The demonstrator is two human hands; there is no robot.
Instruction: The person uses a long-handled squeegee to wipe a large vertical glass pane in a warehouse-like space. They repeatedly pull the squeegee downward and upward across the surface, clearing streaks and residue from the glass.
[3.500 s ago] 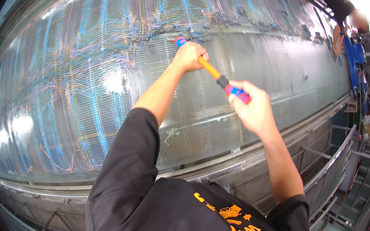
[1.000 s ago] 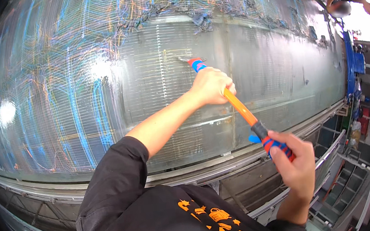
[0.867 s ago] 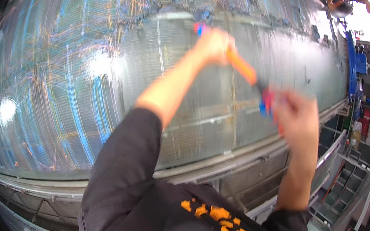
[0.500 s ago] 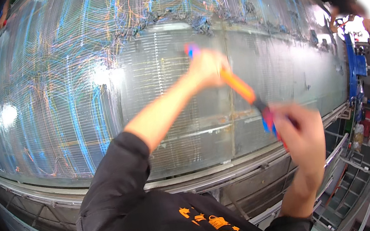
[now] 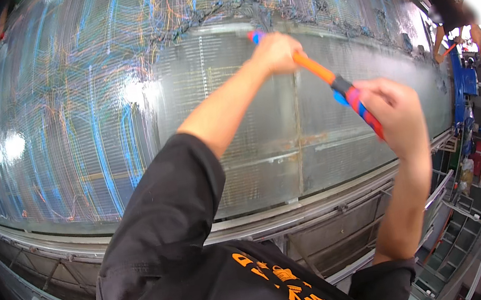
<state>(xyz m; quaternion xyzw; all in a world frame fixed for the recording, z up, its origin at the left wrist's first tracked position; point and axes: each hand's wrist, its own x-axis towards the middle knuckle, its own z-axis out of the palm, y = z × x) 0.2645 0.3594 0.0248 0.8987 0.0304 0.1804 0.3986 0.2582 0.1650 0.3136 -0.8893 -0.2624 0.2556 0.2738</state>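
A long tool with an orange shaft (image 5: 316,69) and a red and blue grip slants from upper left to lower right in front of me. My left hand (image 5: 275,52) is closed around its upper part, close to the blue tip that touches a large curved metal panel (image 5: 249,124). My right hand (image 5: 397,114) grips the red and blue handle end lower down. The stretch of panel under the tip is bare grey metal; the area to the left is covered in fine blue and orange streaks.
A rough dark line (image 5: 216,10) runs across the top of the panel. Metal frames and rails (image 5: 298,215) run under its lower edge. At the far right another person (image 5: 449,4) bends over the same surface, with scaffolding and steps (image 5: 469,180) below.
Both hands have moved the tool up and down over the panel; from a second ago the tip has risen toward the dark line and my right hand has come up with it.
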